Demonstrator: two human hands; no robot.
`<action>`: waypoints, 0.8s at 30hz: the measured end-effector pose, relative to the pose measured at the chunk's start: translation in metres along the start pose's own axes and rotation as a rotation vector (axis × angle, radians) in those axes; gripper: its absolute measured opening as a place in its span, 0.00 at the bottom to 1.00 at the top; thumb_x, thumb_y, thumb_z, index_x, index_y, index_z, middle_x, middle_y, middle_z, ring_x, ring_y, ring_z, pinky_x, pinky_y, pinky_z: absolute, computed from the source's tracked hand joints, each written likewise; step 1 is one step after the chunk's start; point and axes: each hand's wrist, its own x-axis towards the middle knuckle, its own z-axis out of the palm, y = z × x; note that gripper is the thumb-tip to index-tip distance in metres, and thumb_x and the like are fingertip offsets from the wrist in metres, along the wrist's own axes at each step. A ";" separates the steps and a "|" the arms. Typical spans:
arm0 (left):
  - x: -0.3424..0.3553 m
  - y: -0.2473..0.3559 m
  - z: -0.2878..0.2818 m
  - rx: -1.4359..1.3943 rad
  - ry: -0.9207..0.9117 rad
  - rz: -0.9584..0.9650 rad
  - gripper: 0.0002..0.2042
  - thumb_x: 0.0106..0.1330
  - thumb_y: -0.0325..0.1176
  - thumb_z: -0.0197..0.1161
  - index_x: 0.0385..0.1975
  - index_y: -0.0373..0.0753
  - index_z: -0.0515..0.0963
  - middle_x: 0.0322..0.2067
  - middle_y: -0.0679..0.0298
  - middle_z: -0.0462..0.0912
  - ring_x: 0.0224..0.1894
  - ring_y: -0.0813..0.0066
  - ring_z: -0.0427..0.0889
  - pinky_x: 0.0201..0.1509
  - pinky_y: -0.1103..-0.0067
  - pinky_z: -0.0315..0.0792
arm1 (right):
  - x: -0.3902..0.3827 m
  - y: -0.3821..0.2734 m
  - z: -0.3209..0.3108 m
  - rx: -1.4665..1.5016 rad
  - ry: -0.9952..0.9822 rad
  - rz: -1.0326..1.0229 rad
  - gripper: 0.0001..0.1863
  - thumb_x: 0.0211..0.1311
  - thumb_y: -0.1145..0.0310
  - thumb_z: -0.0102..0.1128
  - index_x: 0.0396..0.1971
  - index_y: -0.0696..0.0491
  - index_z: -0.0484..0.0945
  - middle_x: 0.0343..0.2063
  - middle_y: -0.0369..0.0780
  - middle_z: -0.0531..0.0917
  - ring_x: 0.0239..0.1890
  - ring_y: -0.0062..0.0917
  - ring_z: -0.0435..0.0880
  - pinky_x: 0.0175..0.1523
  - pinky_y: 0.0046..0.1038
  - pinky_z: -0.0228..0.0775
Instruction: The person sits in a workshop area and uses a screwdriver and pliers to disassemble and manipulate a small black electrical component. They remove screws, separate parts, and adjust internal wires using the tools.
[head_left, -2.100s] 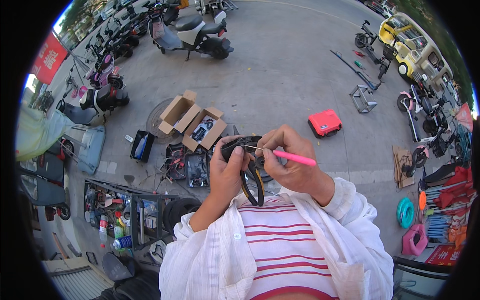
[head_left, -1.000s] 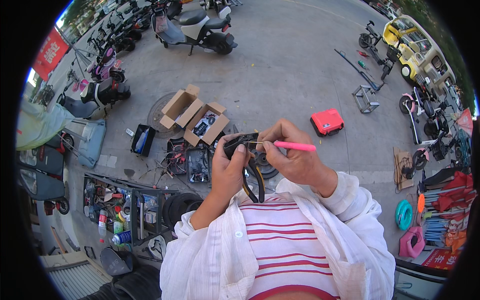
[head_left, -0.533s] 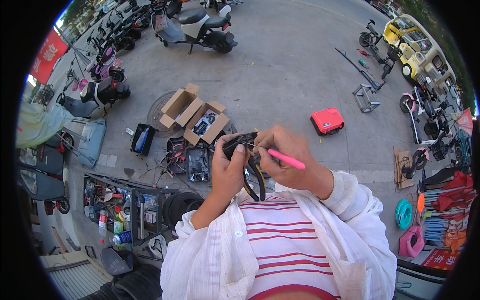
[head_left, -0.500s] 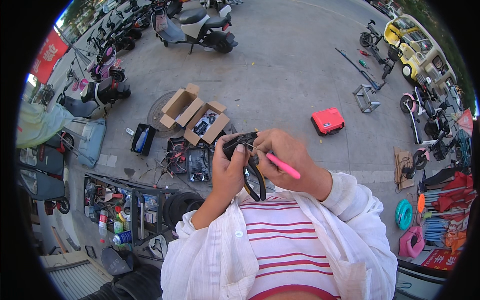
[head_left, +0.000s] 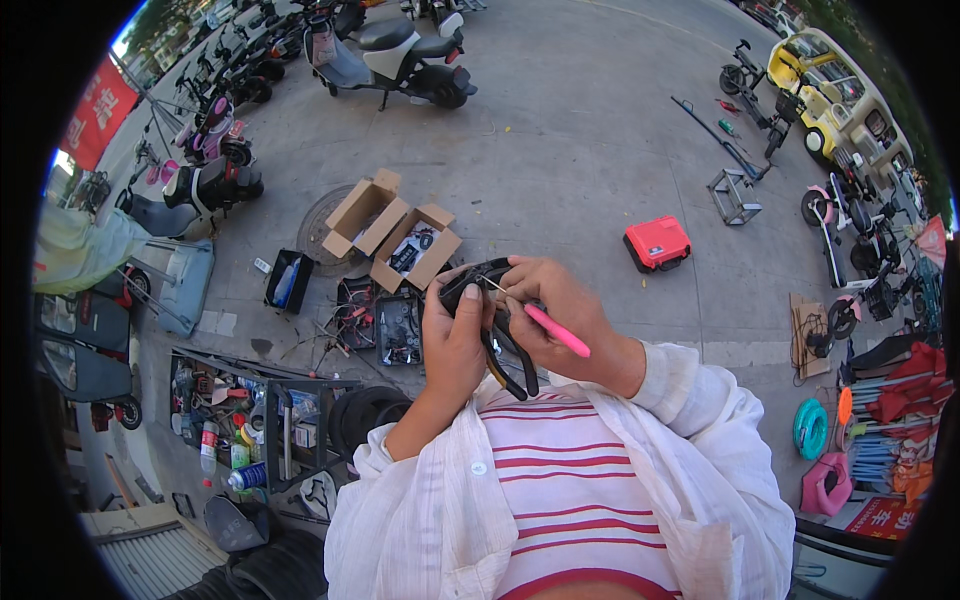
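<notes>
In front of my chest, my left hand (head_left: 455, 338) is closed round a small black part (head_left: 461, 288), thumb pressed on its face. My right hand (head_left: 572, 310) grips a screwdriver with a pink handle (head_left: 560, 332); its thin shaft points left, at the black part. A pair of pliers with black and yellow handles (head_left: 514, 368) hangs between the hands, handles downward. Fingers cover the jaws, and I cannot tell which hand bears the pliers.
Two open cardboard boxes (head_left: 408, 255) stand ahead, beside a black toolbox tray (head_left: 400, 330). A red case (head_left: 657, 243) lies to the right. Left of me is a metal-framed crate (head_left: 285, 430) of bottles and oddments. A parked scooter (head_left: 390, 60) stands farther off.
My right hand has shifted slightly left and down, bringing the screwdriver with it. Its shaft now shows more clearly against the black part. My left hand has barely moved.
</notes>
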 end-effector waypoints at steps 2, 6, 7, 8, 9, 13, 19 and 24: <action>0.000 -0.002 -0.001 -0.008 -0.014 0.007 0.11 0.70 0.29 0.51 0.48 0.32 0.66 0.28 0.67 0.73 0.28 0.86 0.68 0.32 0.87 0.64 | -0.002 -0.001 -0.001 0.054 0.011 0.117 0.07 0.53 0.81 0.57 0.32 0.57 0.71 0.33 0.42 0.78 0.38 0.36 0.79 0.56 0.39 0.72; 0.001 -0.003 -0.002 0.011 -0.008 0.001 0.11 0.70 0.30 0.51 0.48 0.32 0.66 0.28 0.67 0.73 0.28 0.86 0.68 0.33 0.87 0.64 | 0.003 -0.003 -0.003 -0.009 -0.018 0.034 0.08 0.51 0.80 0.58 0.31 0.57 0.71 0.31 0.42 0.77 0.36 0.37 0.78 0.55 0.39 0.72; 0.001 -0.003 -0.002 0.014 -0.002 -0.004 0.11 0.70 0.30 0.51 0.48 0.32 0.66 0.28 0.67 0.73 0.28 0.86 0.68 0.33 0.87 0.64 | 0.003 -0.003 -0.004 -0.050 -0.034 -0.016 0.09 0.51 0.79 0.59 0.31 0.56 0.70 0.31 0.43 0.76 0.36 0.38 0.78 0.55 0.39 0.72; 0.002 -0.002 -0.001 0.020 0.004 -0.012 0.11 0.70 0.30 0.51 0.48 0.32 0.66 0.28 0.67 0.73 0.28 0.86 0.68 0.33 0.87 0.64 | 0.004 -0.002 -0.004 -0.091 -0.051 -0.065 0.10 0.50 0.78 0.60 0.31 0.56 0.69 0.31 0.43 0.75 0.37 0.39 0.77 0.54 0.39 0.71; 0.002 0.000 0.001 0.026 0.010 -0.019 0.11 0.70 0.30 0.51 0.48 0.32 0.66 0.28 0.67 0.73 0.28 0.86 0.68 0.33 0.87 0.64 | 0.005 -0.001 -0.004 -0.148 -0.068 -0.134 0.10 0.49 0.78 0.60 0.31 0.56 0.68 0.31 0.43 0.75 0.37 0.38 0.77 0.55 0.39 0.71; 0.004 0.000 0.003 -0.015 0.025 -0.028 0.11 0.71 0.31 0.51 0.47 0.33 0.67 0.28 0.67 0.73 0.28 0.85 0.68 0.33 0.87 0.64 | 0.008 -0.001 -0.003 -0.321 -0.137 -0.311 0.11 0.47 0.76 0.60 0.29 0.55 0.67 0.32 0.43 0.75 0.37 0.36 0.77 0.56 0.40 0.71; 0.008 -0.002 -0.001 -0.094 0.041 -0.087 0.10 0.70 0.31 0.51 0.46 0.33 0.68 0.28 0.67 0.72 0.28 0.83 0.67 0.32 0.85 0.64 | 0.008 0.007 0.002 -0.257 -0.126 -0.265 0.10 0.48 0.76 0.60 0.29 0.54 0.68 0.31 0.42 0.76 0.37 0.34 0.78 0.56 0.39 0.71; 0.010 -0.004 -0.006 -0.165 0.014 -0.082 0.10 0.70 0.31 0.51 0.45 0.33 0.66 0.27 0.66 0.71 0.27 0.81 0.66 0.35 0.82 0.67 | 0.006 0.007 0.002 -0.045 0.013 -0.046 0.10 0.55 0.78 0.58 0.37 0.57 0.72 0.34 0.43 0.79 0.36 0.37 0.80 0.49 0.36 0.74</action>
